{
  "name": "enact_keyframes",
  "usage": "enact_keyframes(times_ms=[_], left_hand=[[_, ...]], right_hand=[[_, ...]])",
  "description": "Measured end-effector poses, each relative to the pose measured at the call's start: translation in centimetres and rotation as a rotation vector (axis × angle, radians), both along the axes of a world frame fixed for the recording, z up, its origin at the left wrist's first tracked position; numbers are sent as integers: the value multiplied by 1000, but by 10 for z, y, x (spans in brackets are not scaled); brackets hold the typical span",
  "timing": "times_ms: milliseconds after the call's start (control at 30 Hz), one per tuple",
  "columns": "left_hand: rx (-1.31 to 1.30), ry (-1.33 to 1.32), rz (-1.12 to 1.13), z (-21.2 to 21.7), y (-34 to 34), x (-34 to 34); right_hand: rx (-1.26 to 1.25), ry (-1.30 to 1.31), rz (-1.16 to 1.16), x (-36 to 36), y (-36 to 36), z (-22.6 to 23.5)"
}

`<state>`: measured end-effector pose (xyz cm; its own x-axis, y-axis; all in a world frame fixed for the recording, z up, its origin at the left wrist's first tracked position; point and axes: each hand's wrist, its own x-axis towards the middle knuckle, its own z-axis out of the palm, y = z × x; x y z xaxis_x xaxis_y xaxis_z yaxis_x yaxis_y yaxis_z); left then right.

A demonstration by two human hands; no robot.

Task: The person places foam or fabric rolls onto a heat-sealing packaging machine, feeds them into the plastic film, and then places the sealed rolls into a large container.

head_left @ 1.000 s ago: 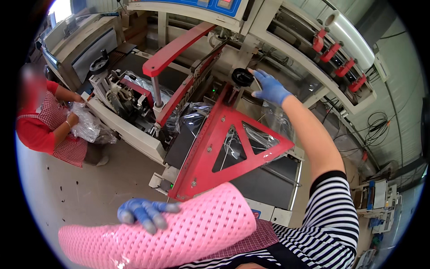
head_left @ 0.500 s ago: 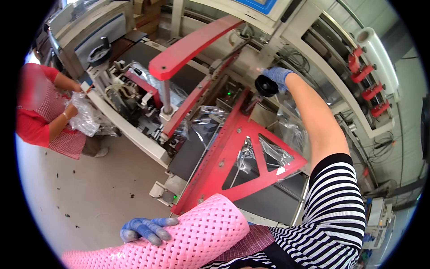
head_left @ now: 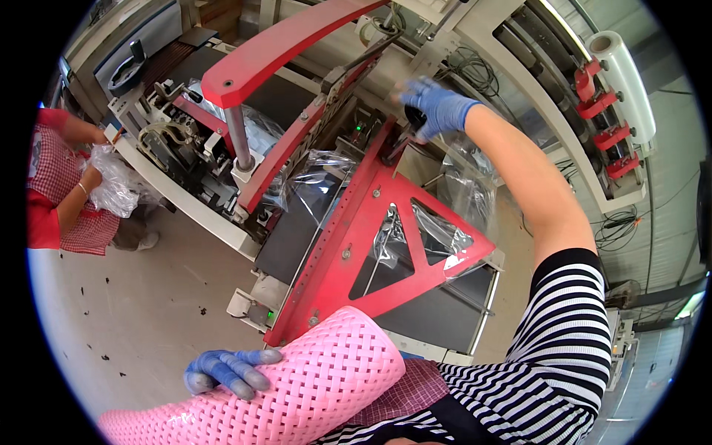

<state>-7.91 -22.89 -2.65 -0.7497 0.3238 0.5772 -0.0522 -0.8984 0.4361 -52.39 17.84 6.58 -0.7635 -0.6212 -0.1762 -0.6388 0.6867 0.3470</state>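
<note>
Pink woven-lattice plastic mat (head_left: pixel 297 386), rolled and clamped by the gloved left hand (head_left: pixel 226 369) curled over its near end, waits low while the gloved right hand (head_left: pixel 437 107) grips a black knob (head_left: pixel 412 117) above the red triangular frame (head_left: pixel 393 245), apparently adjusting the machine; careful turning seems needed.

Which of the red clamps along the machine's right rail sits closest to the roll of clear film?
The topmost red clamp: it sits right beside the end of the clear film roll. The other red clamps step down the rail, away from that end.
</note>
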Motion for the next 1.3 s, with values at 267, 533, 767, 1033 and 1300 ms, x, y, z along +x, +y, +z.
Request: enact_keyframes(times_ms=[267, 533, 767, 1033, 1300], left_hand=[[-2, -46, 2, -10, -1, 3], [-35, -70, -38, -4, -3, -2], [-8, -57, 0, -8, -2, -3], [40, -62, 94, -7, 3, -3], [-19, -126, -21, 1, 0, -12]], right_hand=[[-117, -319, -879, -4, -26, 20], [150, -452, -665, 7, -45, 36], [-63, -236, -190, 8, -6, 16], [-232, -454, -848, 2, -32, 32], [-114, -438, -818, 5, -38, 34]])
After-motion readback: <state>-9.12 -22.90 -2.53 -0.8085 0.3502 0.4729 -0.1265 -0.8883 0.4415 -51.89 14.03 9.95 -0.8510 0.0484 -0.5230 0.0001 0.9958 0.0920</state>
